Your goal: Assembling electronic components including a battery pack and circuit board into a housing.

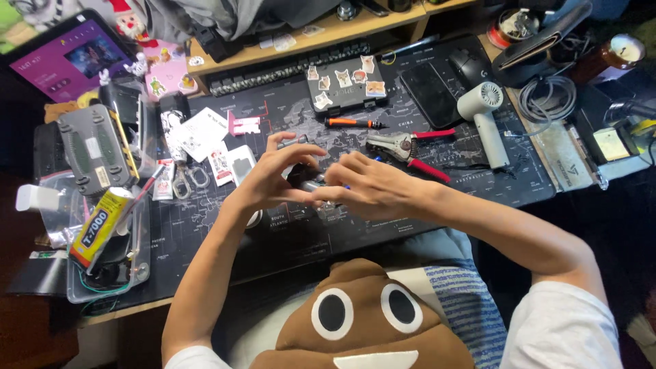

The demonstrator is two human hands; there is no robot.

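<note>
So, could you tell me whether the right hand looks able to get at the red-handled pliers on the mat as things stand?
Probably yes: the pliers lie uncovered on the mat just beyond the right hand, with nothing between. That hand is busy, though, on a small dark object.

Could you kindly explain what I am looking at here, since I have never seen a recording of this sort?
No machine here: a person wears a camera on the head, looking down at their own bare hands. The left hand and right hand meet over a dark desk mat, together holding a small dark object, too hidden to identify. Around them lie red-handled pliers, an orange-handled screwdriver, a white handheld fan, a phone and a yellow glue tube. A brown cushion sits on the lap.
</note>
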